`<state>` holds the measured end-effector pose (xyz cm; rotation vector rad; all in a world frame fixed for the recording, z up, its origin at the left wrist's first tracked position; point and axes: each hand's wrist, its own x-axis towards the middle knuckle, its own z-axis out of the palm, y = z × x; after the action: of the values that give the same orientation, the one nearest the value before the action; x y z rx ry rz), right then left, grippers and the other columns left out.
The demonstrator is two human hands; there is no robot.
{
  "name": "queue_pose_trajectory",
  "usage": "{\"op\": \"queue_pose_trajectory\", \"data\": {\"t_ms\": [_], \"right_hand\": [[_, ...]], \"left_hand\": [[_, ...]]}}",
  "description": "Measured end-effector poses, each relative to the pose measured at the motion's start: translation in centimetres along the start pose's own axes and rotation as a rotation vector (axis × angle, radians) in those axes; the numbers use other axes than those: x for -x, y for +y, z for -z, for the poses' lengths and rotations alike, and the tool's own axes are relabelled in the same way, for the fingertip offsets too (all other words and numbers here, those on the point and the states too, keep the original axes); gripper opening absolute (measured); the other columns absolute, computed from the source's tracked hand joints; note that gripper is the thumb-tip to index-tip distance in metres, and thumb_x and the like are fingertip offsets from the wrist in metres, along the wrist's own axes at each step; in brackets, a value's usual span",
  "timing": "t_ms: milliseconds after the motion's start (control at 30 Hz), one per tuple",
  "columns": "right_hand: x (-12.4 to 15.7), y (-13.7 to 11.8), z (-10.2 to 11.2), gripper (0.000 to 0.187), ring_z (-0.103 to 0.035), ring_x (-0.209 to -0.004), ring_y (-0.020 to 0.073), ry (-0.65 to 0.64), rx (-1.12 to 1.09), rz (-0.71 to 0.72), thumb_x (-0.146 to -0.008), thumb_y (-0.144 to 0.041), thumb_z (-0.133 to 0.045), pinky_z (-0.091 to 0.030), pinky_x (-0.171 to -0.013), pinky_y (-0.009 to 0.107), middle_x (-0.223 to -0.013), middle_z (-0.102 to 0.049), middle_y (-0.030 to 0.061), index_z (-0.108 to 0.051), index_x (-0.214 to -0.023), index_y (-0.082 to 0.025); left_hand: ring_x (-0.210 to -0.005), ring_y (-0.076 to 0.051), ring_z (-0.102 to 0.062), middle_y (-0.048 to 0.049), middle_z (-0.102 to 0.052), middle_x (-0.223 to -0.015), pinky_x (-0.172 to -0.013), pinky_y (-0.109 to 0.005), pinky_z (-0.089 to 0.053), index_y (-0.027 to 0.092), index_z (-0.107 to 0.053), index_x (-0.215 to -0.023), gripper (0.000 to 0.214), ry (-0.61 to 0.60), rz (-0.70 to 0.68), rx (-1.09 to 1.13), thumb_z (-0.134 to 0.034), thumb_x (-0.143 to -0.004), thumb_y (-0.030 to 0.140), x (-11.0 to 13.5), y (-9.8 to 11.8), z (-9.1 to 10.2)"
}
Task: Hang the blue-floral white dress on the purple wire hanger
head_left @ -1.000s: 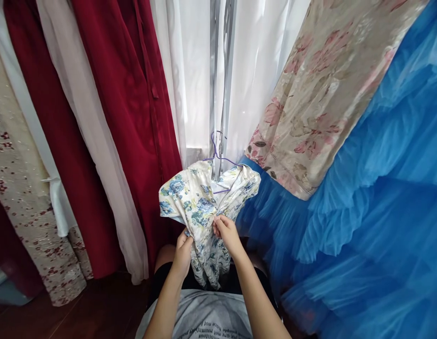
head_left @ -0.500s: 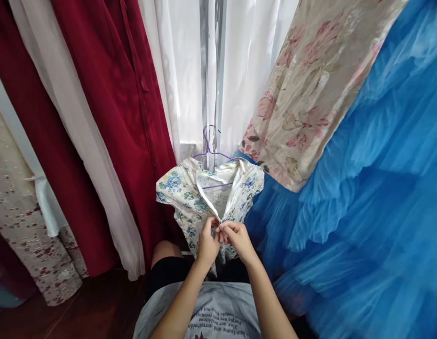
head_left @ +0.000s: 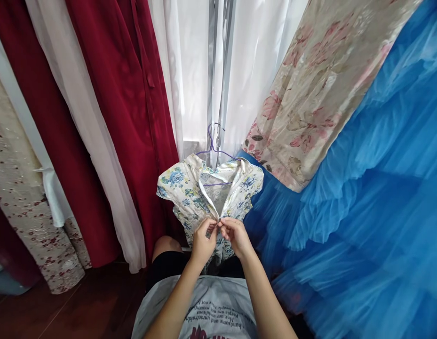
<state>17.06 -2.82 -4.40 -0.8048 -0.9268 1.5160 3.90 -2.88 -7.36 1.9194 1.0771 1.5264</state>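
Head view: both bare hands meet low on a white blouse with blue floral print [head_left: 186, 202], at the near middle of the scene. The left hand [head_left: 204, 239] pinches the fabric between thumb and fingers at the foot of the V-shaped neck opening; the right hand [head_left: 235, 235] pinches just beside it, the fingertips of the two almost touching. Something small and dark shows there, too tiny to tell. Above the pinch the white-trimmed edges [head_left: 208, 200] spread apart toward the far side, the opening widest at the collar.

The blouse is on a purple wire hanger [head_left: 211, 148] whose hook stands before grey ribbons [head_left: 229, 47] — whether it is caught on them I cannot tell. Its lower part drops behind the hands, between the black shorts [head_left: 169, 273].

Room sideways is narrow. The left sleeve edge overlaps a dark red drape [head_left: 133, 117], while the right sleeve edge lies in front of a blue tulle skirt [head_left: 380, 212], which spreads close to the right forearm. A beige pink-floral skirt [head_left: 320, 84] ends its hem far right of the collar. White cloth [head_left: 260, 61] backs the far side — brown floor tiles [head_left: 98, 296] show at near left, below the hems.
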Motion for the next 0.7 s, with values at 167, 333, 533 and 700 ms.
{"op": "queue_pose_trajectory", "data": {"t_ms": [167,333,533,700], "right_hand": [[-3.3,-5.0,-3.6,0.019,-0.035,-0.037,0.0062,0.145,0.050,0.121,-0.070,-0.030,-0.069,-0.018,-0.038,0.022,-0.045,-0.057,-0.0006,-0.065,-0.059,-0.014],[-9.6,-13.7,-7.7,0.012,-0.031,-0.038,0.0045,0.125,-0.039,0.102,-0.069,-0.018,-0.059,-0.015,-0.036,0.018,-0.048,-0.053,-0.0035,-0.055,-0.058,-0.017],[-10.9,-16.7,-9.1,0.013,-0.037,-0.038,0.0057,0.106,-0.003,0.148,-0.075,-0.018,-0.053,-0.024,-0.037,0.017,-0.047,-0.053,-0.0026,-0.058,-0.063,-0.016],[-8.2,-13.9,-7.9,0.016,-0.041,-0.039,0.0095,0.066,0.232,0.311,-0.072,-0.026,-0.058,-0.027,-0.039,0.022,-0.044,-0.053,-0.0014,-0.058,-0.058,-0.018]], "left_hand": [[-0.076,-0.017,-0.062,-0.0035,-0.064,-0.083,-0.071,-0.027,-0.049,0.019,-0.060,-0.086,0.009,-0.001,0.023,-0.050,-0.054,-0.093,0.020,-0.7,-0.5,1.1],[-0.072,-0.017,-0.061,-0.0021,-0.061,-0.079,-0.068,-0.027,-0.047,0.019,-0.056,-0.081,0.009,-0.017,0.027,-0.071,-0.056,-0.089,0.019,-1.7,-1.5,2.2],[-0.076,-0.017,-0.062,-0.0019,-0.063,-0.083,-0.071,-0.028,-0.049,0.020,-0.061,-0.087,0.002,-0.139,-0.057,-0.077,-0.061,-0.086,0.018,-4.0,-1.8,3.3],[-0.083,-0.017,-0.062,-0.0047,-0.064,-0.100,-0.079,-0.030,-0.050,0.023,-0.052,-0.134,0.039,0.090,-0.258,-0.064,-0.056,-0.095,0.025,-12.4,4.0,6.1]]}}
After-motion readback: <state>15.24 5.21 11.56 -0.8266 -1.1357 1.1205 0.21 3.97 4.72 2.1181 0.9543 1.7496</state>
